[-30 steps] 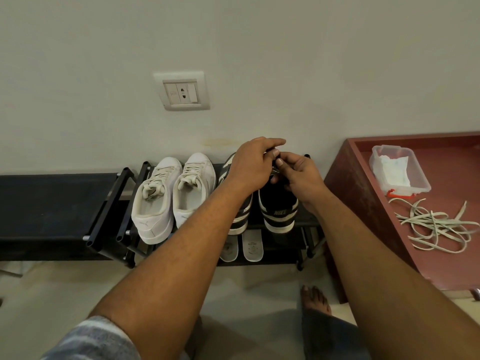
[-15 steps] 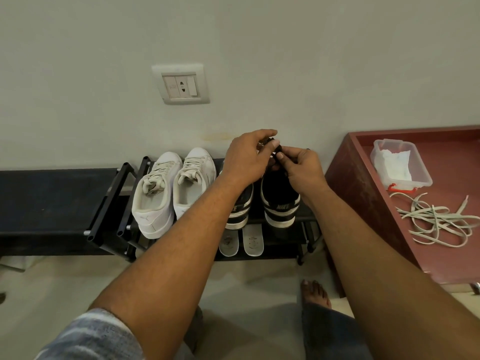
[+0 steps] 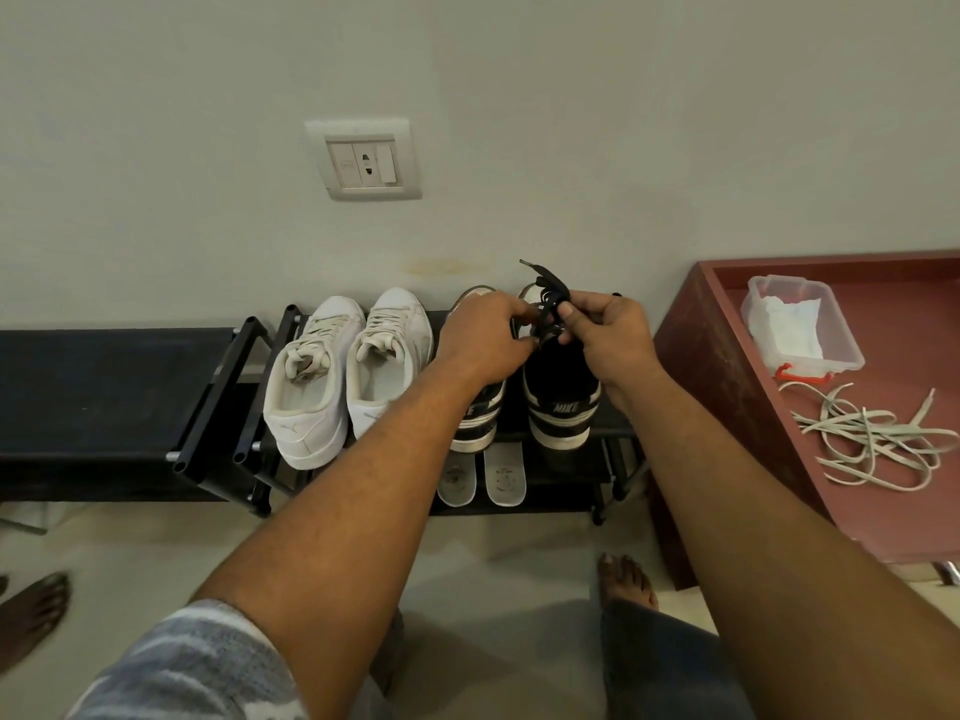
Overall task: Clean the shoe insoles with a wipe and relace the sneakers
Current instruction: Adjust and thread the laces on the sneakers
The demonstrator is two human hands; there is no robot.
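Observation:
A black-and-white sneaker (image 3: 561, 407) stands on the black shoe rack (image 3: 244, 407), its twin (image 3: 475, 423) partly under my left arm. My left hand (image 3: 480, 337) and my right hand (image 3: 608, 335) both pinch the black lace (image 3: 543, 285) above the right sneaker's tongue; one lace end sticks up. Two white sneakers (image 3: 343, 371) stand to the left, laced. Two pale insoles (image 3: 480, 478) lie on the lower shelf. Loose white laces (image 3: 872, 433) and a clear tub holding a wipe (image 3: 800, 324) sit on the red table (image 3: 727, 387) at the right.
A black bench (image 3: 93, 402) adjoins the rack on the left. A wall socket (image 3: 363, 161) is above. My bare foot (image 3: 626, 582) stands on the floor near the red table's corner; another foot (image 3: 31, 615) shows at the far left.
Both hands have stayed at the black lace on the right sneaker, working it; a lace end now pokes up above my fingers. The view has shifted slightly.

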